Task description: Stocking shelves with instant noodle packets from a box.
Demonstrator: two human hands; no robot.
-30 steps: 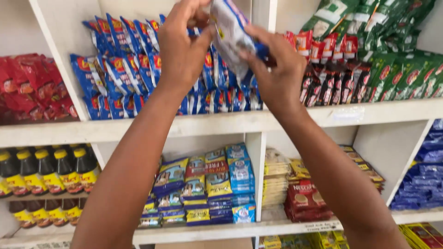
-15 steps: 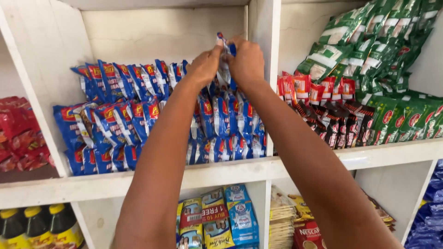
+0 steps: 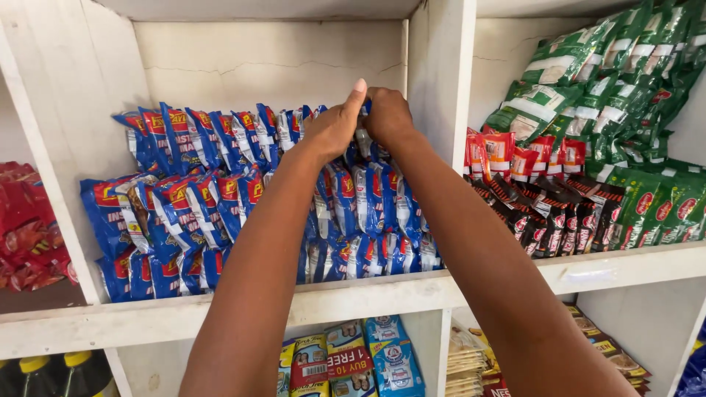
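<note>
Since half a second ago we have leaned closer to the shelf [image 3: 220,312], so the middle compartment fills the view, and our two hands have sunk from above the stack to its top row, taking the blue packet [image 3: 362,140] with them.

The white shelf unit divides its goods by kind, which is why each compartment shows one colour. The blue packets [image 3: 184,206] stand upright in tiers in the middle bay, faces outward so the fronts can be read. Green packets [image 3: 610,95] pile high in the right bay, with red and dark sachets [image 3: 551,198] in front of them, and red packets [image 3: 26,228] lie in the left bay. Below are boxed goods [image 3: 353,360] and yellow-capped bottles [image 3: 55,371].

Our left hand [image 3: 334,129] and right hand [image 3: 386,117] meet at the top back row. Each grip is closed, pinching the upper edge of the one blue packet, mostly hidden behind the fingers. It sits among its like, near the dividing wall [image 3: 440,81], held by the top so it slides down upright.
</note>
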